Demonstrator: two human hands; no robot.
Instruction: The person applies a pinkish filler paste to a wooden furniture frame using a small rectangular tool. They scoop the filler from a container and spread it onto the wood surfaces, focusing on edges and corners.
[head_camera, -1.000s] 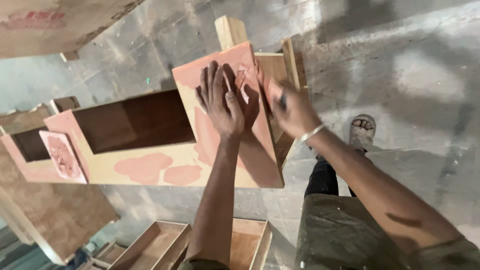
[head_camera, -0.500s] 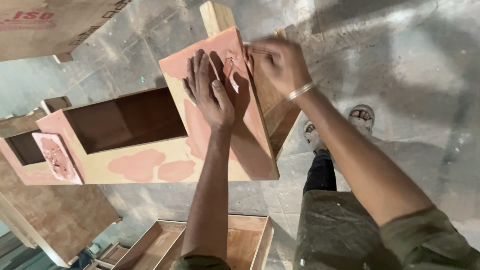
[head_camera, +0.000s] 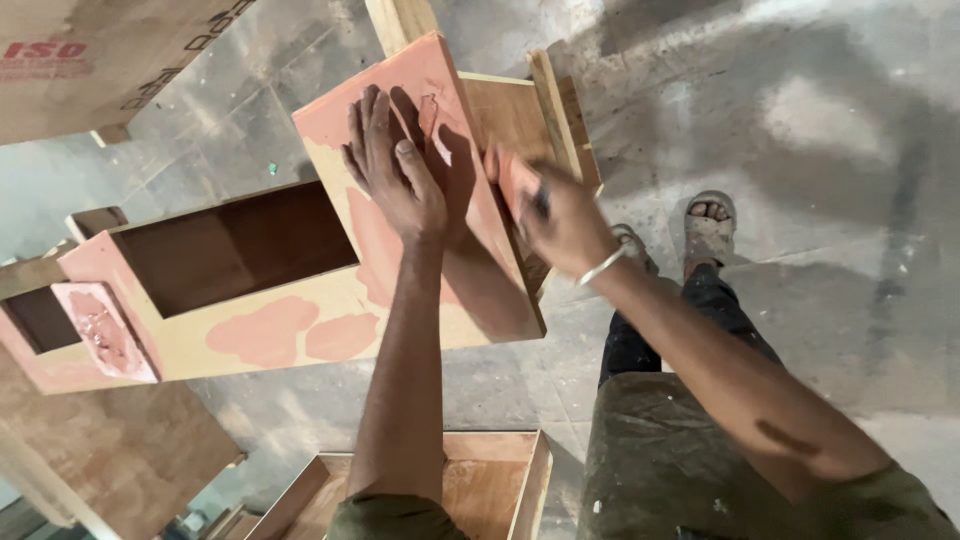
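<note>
While my left hand (head_camera: 395, 175) lies flat and open on the pink-smeared end panel (head_camera: 420, 190) of the wooden cabinet (head_camera: 250, 340), my right hand (head_camera: 555, 215) is closed on a small scraper (head_camera: 515, 180) just right of it. The panel's long axis runs away from me, and the cabinet body stretches off to the left.

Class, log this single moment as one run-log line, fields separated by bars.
left hand: flat on pink-coated wooden cabinet | right hand: holds small dark tool at cabinet's right edge | floor: open wooden drawer below
</note>
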